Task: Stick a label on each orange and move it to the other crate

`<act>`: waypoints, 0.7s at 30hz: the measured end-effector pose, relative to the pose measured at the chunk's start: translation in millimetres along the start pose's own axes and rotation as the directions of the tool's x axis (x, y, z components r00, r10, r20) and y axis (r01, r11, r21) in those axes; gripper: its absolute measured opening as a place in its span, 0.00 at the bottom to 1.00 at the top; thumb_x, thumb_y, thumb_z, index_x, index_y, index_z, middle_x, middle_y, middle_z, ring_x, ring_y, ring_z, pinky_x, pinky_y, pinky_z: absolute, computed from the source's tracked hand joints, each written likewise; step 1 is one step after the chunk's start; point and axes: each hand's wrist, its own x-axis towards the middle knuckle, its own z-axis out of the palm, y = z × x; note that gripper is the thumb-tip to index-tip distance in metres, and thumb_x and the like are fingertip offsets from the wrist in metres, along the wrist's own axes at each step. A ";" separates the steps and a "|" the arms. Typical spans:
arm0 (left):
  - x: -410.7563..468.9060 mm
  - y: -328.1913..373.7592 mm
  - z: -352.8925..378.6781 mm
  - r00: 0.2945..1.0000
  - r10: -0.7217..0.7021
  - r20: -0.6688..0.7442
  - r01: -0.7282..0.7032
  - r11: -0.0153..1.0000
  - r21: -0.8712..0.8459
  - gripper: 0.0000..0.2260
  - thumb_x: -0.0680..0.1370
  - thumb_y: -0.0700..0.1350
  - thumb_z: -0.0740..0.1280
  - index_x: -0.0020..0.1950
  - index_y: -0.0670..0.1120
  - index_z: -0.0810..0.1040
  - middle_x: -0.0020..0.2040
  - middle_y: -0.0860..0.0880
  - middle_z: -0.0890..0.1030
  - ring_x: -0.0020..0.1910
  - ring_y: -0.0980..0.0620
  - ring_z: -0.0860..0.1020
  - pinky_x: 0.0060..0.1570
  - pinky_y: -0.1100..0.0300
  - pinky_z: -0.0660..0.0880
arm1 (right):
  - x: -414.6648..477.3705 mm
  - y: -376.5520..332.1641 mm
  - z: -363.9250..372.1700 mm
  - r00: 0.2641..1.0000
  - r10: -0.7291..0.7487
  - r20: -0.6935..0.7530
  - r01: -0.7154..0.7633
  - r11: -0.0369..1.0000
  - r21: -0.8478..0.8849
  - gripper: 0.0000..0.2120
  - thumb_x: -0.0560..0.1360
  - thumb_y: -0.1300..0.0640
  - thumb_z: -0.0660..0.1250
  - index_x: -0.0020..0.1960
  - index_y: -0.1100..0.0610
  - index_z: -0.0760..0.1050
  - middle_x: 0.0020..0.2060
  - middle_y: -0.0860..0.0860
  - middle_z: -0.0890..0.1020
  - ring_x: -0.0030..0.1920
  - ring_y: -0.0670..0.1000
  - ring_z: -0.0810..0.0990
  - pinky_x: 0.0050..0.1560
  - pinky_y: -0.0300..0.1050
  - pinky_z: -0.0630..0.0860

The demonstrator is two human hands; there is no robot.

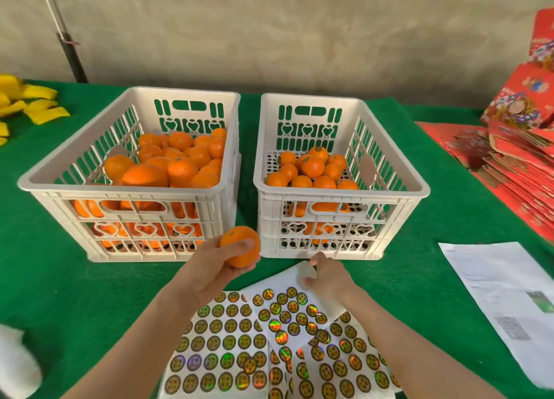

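Observation:
My left hand (209,267) grips one orange (239,246) in the air, in front of the gap between the two white crates. The left crate (60,186) is heaped with many oranges (168,162). The right crate (398,195) holds fewer oranges (311,171), some showing round labels. My right hand (326,276) rests with curled fingers on the upper edge of a sheet of shiny round labels (287,317); whether it pinches a label I cannot tell. More label sheets (215,353) lie under my forearms.
A green cloth (45,279) covers the table. Printed white paper (503,293) lies at the right, stacked red cartons (515,147) behind it. Yellow pieces (33,102) sit far left, a white blurred thing (15,365) near left. A grey wall stands behind.

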 end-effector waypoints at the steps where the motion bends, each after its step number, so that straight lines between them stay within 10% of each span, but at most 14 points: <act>1: 0.8 -2.0 -2.7 1.000 -0.010 -0.008 0.010 1.000 -0.013 0.23 0.63 0.41 0.72 0.56 0.40 0.74 0.57 0.40 0.78 0.52 0.41 0.80 0.41 0.57 0.82 | 2.3 2.7 4.0 0.998 0.053 -0.018 -0.052 0.997 0.062 0.22 0.74 0.49 0.66 0.63 0.55 0.64 0.53 0.53 0.76 0.56 0.55 0.75 0.54 0.47 0.74; 7: 9.6 -16.3 -17.0 0.997 -0.069 -0.044 0.071 0.996 0.062 0.31 0.63 0.48 0.74 0.62 0.38 0.71 0.59 0.42 0.77 0.55 0.43 0.79 0.56 0.51 0.77 | -1.4 2.0 3.8 0.988 -0.022 -0.154 0.096 0.866 0.491 0.10 0.73 0.67 0.64 0.46 0.52 0.68 0.35 0.49 0.72 0.33 0.46 0.70 0.31 0.33 0.66; 11: 14.9 -19.8 -13.3 0.997 -0.074 0.016 0.061 0.912 0.406 0.45 0.57 0.63 0.76 0.67 0.42 0.70 0.63 0.44 0.76 0.63 0.46 0.74 0.70 0.49 0.64 | -11.1 -11.1 -16.2 0.960 -0.173 -0.218 0.265 0.809 0.525 0.15 0.72 0.71 0.66 0.38 0.52 0.70 0.38 0.48 0.72 0.38 0.48 0.73 0.38 0.36 0.70; 16: 20.5 -11.0 3.4 0.971 -0.115 0.211 -0.015 0.846 0.533 0.32 0.58 0.63 0.72 0.56 0.48 0.79 0.52 0.49 0.84 0.54 0.48 0.80 0.58 0.56 0.72 | -17.0 -34.5 -39.1 0.908 -0.327 -0.260 0.416 0.763 0.495 0.16 0.71 0.71 0.69 0.37 0.52 0.71 0.37 0.50 0.75 0.39 0.50 0.74 0.46 0.45 0.72; 21: 24.4 -14.6 -5.1 0.975 -0.038 0.221 -0.019 0.968 0.250 0.29 0.66 0.57 0.73 0.61 0.42 0.77 0.58 0.39 0.81 0.58 0.42 0.79 0.54 0.53 0.78 | -24.4 -19.9 -60.6 0.956 -0.198 -0.215 0.292 0.644 0.707 0.08 0.73 0.60 0.71 0.45 0.54 0.72 0.47 0.52 0.80 0.44 0.48 0.80 0.47 0.39 0.75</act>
